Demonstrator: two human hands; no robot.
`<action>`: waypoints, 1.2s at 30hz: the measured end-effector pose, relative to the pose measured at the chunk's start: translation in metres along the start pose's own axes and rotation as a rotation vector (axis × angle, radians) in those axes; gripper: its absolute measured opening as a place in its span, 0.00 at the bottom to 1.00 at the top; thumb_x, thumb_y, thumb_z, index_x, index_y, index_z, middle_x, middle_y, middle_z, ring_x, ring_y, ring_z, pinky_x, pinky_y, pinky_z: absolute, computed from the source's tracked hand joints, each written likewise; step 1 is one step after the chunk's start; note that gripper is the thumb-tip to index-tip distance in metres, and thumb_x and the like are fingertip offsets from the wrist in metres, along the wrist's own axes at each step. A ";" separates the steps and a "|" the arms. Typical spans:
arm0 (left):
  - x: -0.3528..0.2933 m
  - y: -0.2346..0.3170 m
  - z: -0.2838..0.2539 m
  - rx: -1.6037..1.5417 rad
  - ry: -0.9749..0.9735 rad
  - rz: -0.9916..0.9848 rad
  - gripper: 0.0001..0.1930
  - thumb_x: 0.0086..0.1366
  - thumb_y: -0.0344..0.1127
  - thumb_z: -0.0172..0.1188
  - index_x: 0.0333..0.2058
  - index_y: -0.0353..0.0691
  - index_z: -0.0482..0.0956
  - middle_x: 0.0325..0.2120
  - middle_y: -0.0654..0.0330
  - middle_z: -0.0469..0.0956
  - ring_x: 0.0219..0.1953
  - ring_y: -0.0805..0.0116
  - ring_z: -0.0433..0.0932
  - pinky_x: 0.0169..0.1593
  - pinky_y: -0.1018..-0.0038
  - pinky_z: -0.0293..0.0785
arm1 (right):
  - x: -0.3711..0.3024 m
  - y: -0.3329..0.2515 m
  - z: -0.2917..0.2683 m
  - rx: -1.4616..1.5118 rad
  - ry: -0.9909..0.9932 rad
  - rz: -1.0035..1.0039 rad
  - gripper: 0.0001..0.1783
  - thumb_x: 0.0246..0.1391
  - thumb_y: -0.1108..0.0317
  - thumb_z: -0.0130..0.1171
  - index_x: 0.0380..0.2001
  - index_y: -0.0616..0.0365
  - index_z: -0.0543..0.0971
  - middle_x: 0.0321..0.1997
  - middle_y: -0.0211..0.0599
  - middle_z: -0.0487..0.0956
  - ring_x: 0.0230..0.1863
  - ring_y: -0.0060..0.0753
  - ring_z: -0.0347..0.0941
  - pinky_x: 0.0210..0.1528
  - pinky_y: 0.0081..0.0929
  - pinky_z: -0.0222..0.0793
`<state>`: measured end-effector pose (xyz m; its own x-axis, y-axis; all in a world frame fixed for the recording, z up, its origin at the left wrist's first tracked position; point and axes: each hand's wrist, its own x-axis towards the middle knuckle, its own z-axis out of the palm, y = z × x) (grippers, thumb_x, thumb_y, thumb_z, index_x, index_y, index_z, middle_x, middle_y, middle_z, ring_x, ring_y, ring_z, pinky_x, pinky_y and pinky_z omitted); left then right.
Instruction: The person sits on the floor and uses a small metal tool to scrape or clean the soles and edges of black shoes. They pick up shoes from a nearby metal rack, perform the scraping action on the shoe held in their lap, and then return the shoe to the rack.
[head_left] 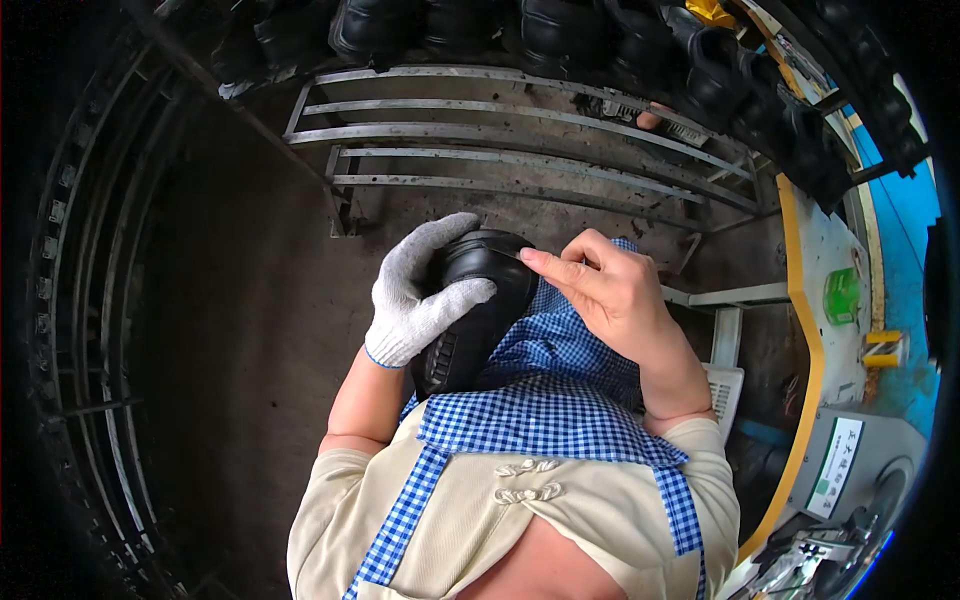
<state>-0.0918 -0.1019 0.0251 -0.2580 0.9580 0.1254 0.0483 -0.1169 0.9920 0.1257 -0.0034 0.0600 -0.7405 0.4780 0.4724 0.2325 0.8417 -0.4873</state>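
On the left, the gloved left hand (405, 300) is closed around the black shoe (488, 318), its fingers curled over the far side and its thumb laid across the near side. The weak spot, I judge, is this grip: knit fabric on a smooth, glossy upper could slide if pushed hard from the right, and the shoe could twist or drop to the dark floor (250, 300).

The shoe is in front of the person's body, its lower end close against the blue checked apron (540, 420). Loose cloth there could snag on the sole edge or get trapped under it.

Its long axis runs aslant, from the lower left near the apron to the upper right, away from the body. The rounded, shiny end points away and slightly right; it looks like the toe, though I cannot be sure. The ribbed sole edge shows at the lower left.

Farther right, the bare right hand (620, 295) has its index finger extended to the shoe's upper right edge, the other fingers bent; whether it pinches anything I cannot tell. A hard press with that nail could mark the glossy surface.
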 end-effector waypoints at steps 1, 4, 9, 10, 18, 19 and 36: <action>-0.001 0.000 0.000 -0.003 0.002 -0.021 0.39 0.43 0.41 0.79 0.54 0.31 0.74 0.47 0.54 0.78 0.51 0.63 0.76 0.58 0.68 0.71 | 0.000 0.001 -0.001 0.053 -0.015 0.008 0.24 0.47 0.77 0.67 0.50 0.45 0.84 0.26 0.34 0.73 0.21 0.30 0.70 0.22 0.25 0.66; -0.002 -0.002 0.000 -0.020 -0.001 -0.016 0.38 0.45 0.40 0.78 0.54 0.31 0.74 0.48 0.54 0.78 0.51 0.63 0.76 0.57 0.69 0.72 | -0.003 0.007 -0.009 0.130 -0.054 0.021 0.24 0.47 0.77 0.67 0.49 0.45 0.84 0.26 0.34 0.73 0.21 0.30 0.71 0.23 0.25 0.66; -0.003 -0.004 0.000 -0.036 -0.006 0.008 0.37 0.46 0.39 0.78 0.54 0.30 0.74 0.48 0.53 0.78 0.51 0.63 0.77 0.57 0.69 0.72 | -0.006 0.004 -0.028 -0.057 -0.084 -0.011 0.23 0.46 0.78 0.66 0.47 0.45 0.85 0.26 0.33 0.74 0.21 0.29 0.71 0.22 0.25 0.66; -0.002 -0.004 0.000 -0.030 -0.015 0.014 0.37 0.46 0.39 0.78 0.54 0.30 0.74 0.48 0.53 0.78 0.51 0.63 0.77 0.57 0.69 0.72 | -0.004 0.002 -0.030 -0.075 -0.080 -0.015 0.22 0.47 0.76 0.67 0.47 0.43 0.85 0.26 0.32 0.74 0.21 0.29 0.72 0.22 0.27 0.67; -0.001 -0.001 0.003 -0.003 -0.035 0.023 0.37 0.46 0.40 0.78 0.54 0.30 0.74 0.48 0.53 0.78 0.51 0.63 0.77 0.58 0.68 0.72 | -0.005 0.013 -0.020 0.062 0.089 0.033 0.22 0.48 0.72 0.68 0.49 0.45 0.83 0.30 0.33 0.76 0.23 0.29 0.75 0.25 0.29 0.72; 0.000 0.000 0.002 0.017 -0.038 0.033 0.37 0.46 0.40 0.78 0.54 0.30 0.74 0.48 0.53 0.78 0.51 0.62 0.77 0.58 0.68 0.72 | -0.005 0.015 -0.018 0.117 0.095 0.046 0.23 0.48 0.71 0.69 0.50 0.46 0.82 0.31 0.34 0.76 0.25 0.29 0.75 0.27 0.28 0.72; -0.017 -0.026 -0.035 0.031 -0.162 0.348 0.48 0.49 0.48 0.77 0.64 0.32 0.62 0.64 0.44 0.61 0.67 0.48 0.59 0.69 0.57 0.53 | -0.022 0.069 0.054 1.124 0.697 0.717 0.29 0.52 0.63 0.70 0.55 0.59 0.73 0.52 0.37 0.77 0.52 0.32 0.75 0.52 0.32 0.73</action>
<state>-0.1229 -0.1241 -0.0018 -0.0650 0.8919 0.4475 0.1355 -0.4364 0.8895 0.1240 0.0302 -0.0239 -0.1679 0.9857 -0.0168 -0.4253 -0.0878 -0.9008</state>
